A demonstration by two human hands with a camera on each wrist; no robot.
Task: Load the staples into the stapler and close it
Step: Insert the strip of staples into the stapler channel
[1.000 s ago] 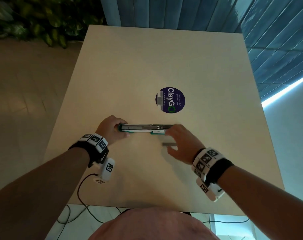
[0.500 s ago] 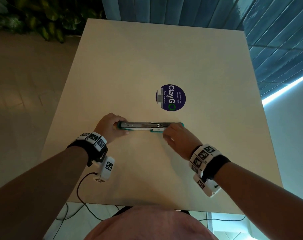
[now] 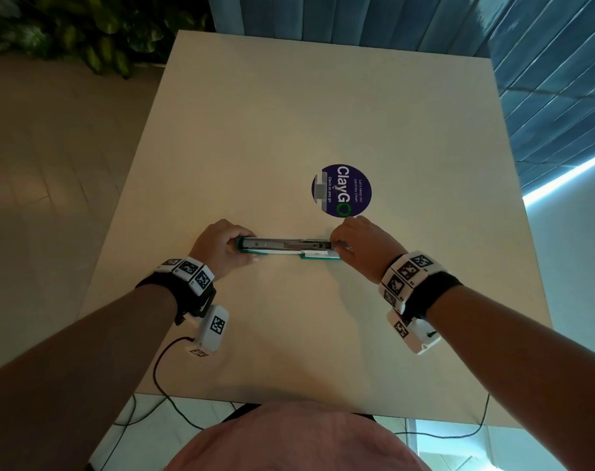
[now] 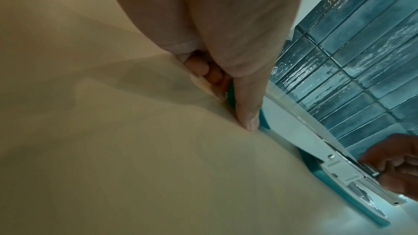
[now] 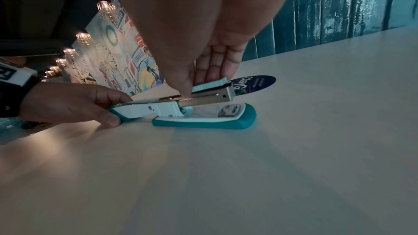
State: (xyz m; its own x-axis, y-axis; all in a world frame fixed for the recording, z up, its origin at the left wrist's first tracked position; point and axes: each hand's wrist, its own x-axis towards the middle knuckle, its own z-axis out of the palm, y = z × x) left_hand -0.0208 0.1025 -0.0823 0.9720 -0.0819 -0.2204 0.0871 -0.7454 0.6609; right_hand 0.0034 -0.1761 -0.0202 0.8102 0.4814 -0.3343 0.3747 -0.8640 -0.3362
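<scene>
Two hands work an opened stapler point(image 3: 289, 248) lying left-to-right: left hand point(image 3: 217, 248) grips its far-left end, right hand point(image 3: 360, 246) fingertips pinch at the metal channel point(image 5: 203, 100).

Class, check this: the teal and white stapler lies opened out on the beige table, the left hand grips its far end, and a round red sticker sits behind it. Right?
Not quite: the round sticker is dark blue, not red, as the head view shows. The teal and white stapler does lie opened out on the beige table, left hand gripping its end.
</scene>
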